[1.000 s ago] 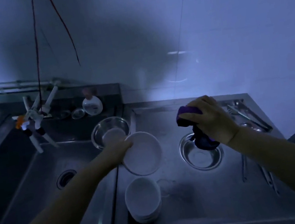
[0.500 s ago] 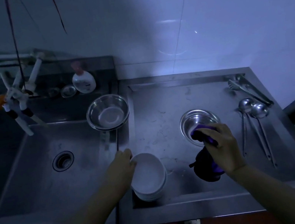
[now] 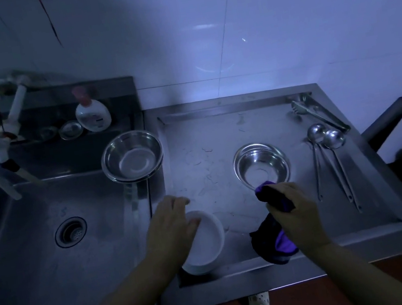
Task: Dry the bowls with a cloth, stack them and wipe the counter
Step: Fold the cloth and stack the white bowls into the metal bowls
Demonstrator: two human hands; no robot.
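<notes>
Left hand (image 3: pixel 171 228) lifted, fingers spread over white bowls (image 3: pixel 206 244); right hand (image 3: pixel 296 212) grips cloth (image 3: pixel 276 244).

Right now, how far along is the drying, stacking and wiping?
Done, apparently: white bowls sit stacked at the counter's front edge, the left hand resting open on the top one. In hand: the right hand grips the purple cloth near the steel bowl. Left: that bowl, the one by the sink, and the streaked counter.
</notes>
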